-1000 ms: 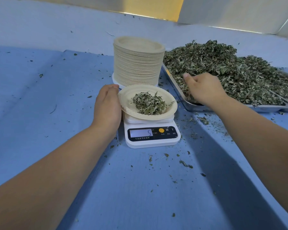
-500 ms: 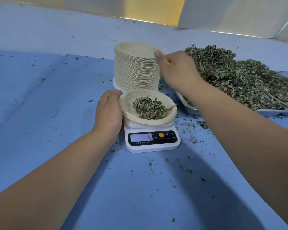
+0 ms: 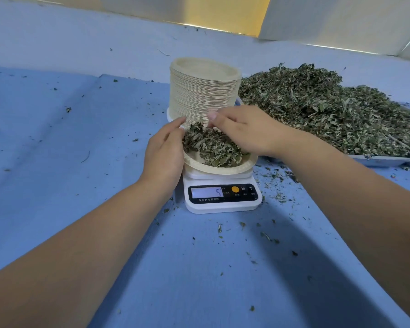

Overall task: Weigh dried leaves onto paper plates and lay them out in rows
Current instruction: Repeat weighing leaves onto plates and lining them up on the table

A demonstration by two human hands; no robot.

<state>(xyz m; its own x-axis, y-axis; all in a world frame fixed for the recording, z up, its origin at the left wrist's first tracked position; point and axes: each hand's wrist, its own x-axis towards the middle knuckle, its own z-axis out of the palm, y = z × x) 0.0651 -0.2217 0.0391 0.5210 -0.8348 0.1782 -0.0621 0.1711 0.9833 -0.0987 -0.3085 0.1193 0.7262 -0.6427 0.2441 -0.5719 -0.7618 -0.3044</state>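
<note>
Position of task item: one paper plate (image 3: 223, 171) sits on the platform of a white digital scale (image 3: 223, 204), which stands about midway across the blue-covered worktop (image 3: 81, 166). The plate carries a loose mound of dried leaves (image 3: 213, 147). The scale display (image 3: 207, 192) reads 5.

Left hand (image 3: 163, 152): laid edge-on against the left rim of the plate, fingers straight and held together, tips pointing to the far edge of the worktop. The thumb is hidden.

Right hand (image 3: 244, 131): over the far right part of the plate, palm down, fingers bent down into the leaves. The hand covers the fingertips, so I cannot tell whether they pinch leaves, grip the rim or only touch.

The two hands are close together, on opposite sides of the mound and not touching.

Surroundings: a tall stack of paper plates (image 3: 204, 91) stands directly behind the scale, towards the far edge. A metal tray (image 3: 386, 159) with a large heap of leaves (image 3: 317, 107) lies just beside the stack, towards the right edge. Leaf fragments (image 3: 266, 236) are scattered over the worktop, thickest near the scale and the tray.
</note>
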